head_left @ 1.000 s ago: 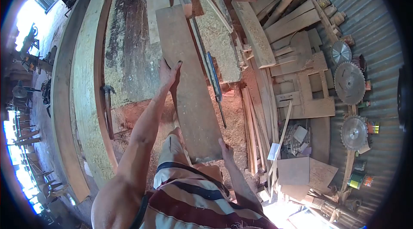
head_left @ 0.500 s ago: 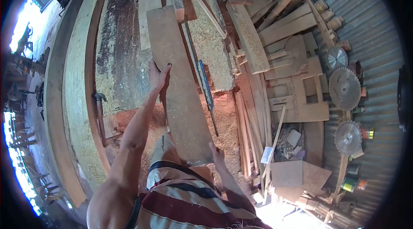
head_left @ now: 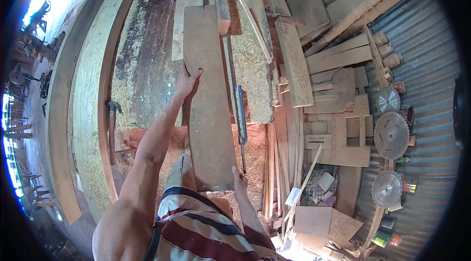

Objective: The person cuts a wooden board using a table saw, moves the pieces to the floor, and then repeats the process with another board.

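A long flat wooden board (head_left: 210, 109) lies lengthwise in front of me, its near end close to my waist and its far end over the workbench. My left hand (head_left: 186, 80) grips its left edge about midway, thumb on top and fingers along the side and underneath. Near the closest corner, my right hand (head_left: 239, 181) holds the right edge, with its fingers partly hidden below. Just right of the board lies a blue-and-dark long tool (head_left: 241, 114), whose kind I cannot make out. A squared wooden bar (head_left: 222, 8) touches the board's far right side.
A hammer (head_left: 113, 124) rests left of the workbench (head_left: 149, 55), beside long thick planks (head_left: 91, 89). Sawdust covers much of the surface. On the right, circular saw blades (head_left: 391, 135) hang by a corrugated metal wall (head_left: 431, 94), near stacked wood offcuts (head_left: 351, 133).
My view has turned slightly, so the board appears straighter and the surroundings shifted. Both hands keep their hold on the board.
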Demonstrator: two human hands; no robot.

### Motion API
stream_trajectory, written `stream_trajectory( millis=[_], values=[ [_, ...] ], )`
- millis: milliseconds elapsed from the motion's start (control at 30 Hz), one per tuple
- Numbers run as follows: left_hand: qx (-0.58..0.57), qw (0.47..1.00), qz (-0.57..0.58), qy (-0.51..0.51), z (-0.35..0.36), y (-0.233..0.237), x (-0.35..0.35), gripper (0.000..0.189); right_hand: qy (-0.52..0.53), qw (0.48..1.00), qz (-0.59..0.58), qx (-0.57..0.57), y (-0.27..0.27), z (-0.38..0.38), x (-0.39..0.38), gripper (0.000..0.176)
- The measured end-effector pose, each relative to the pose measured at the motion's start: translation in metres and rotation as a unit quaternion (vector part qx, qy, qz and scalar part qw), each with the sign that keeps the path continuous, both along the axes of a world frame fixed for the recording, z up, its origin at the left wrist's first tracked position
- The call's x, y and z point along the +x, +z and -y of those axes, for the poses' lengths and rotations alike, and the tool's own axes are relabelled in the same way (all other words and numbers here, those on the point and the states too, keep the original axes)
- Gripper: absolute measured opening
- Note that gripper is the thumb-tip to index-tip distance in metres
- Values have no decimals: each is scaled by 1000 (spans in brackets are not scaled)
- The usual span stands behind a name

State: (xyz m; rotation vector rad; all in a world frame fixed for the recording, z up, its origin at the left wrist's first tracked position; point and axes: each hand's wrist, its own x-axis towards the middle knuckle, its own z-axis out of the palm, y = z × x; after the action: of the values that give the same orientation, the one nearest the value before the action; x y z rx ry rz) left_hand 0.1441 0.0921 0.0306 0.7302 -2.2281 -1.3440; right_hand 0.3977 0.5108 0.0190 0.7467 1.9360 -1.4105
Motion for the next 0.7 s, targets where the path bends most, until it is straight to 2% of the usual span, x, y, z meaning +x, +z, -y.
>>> stream_trajectory(
  millis=[67, 200, 267, 367, 467, 700],
  values=[
    [-46, 999, 6, 11, 4, 0, -10, 80, -8, 1000, 1, -7, 8, 8, -10, 86],
    [-15, 1000, 22, 10, 19, -6, -26, 82, 5, 1000, -9, 15, 1, 19, -24, 90],
    [-24, 999, 24, 9, 25, -8, -34, 82, 12, 1000, -1, 14, 20, 30, -38, 90],
    [-80, 996, 44, 10, 34, -11, -46, 76, 21, 1000, -9, 19, 4, 35, -46, 89],
    [-70, 996, 47, -10, 46, -14, -58, 79, 5, 999, 3, 32, -4, 41, -54, 87],
    [-125, 989, 84, 12, 74, -42, -90, 83, 10, 1000, -11, 21, 7, 61, -77, 87]
  ],
)
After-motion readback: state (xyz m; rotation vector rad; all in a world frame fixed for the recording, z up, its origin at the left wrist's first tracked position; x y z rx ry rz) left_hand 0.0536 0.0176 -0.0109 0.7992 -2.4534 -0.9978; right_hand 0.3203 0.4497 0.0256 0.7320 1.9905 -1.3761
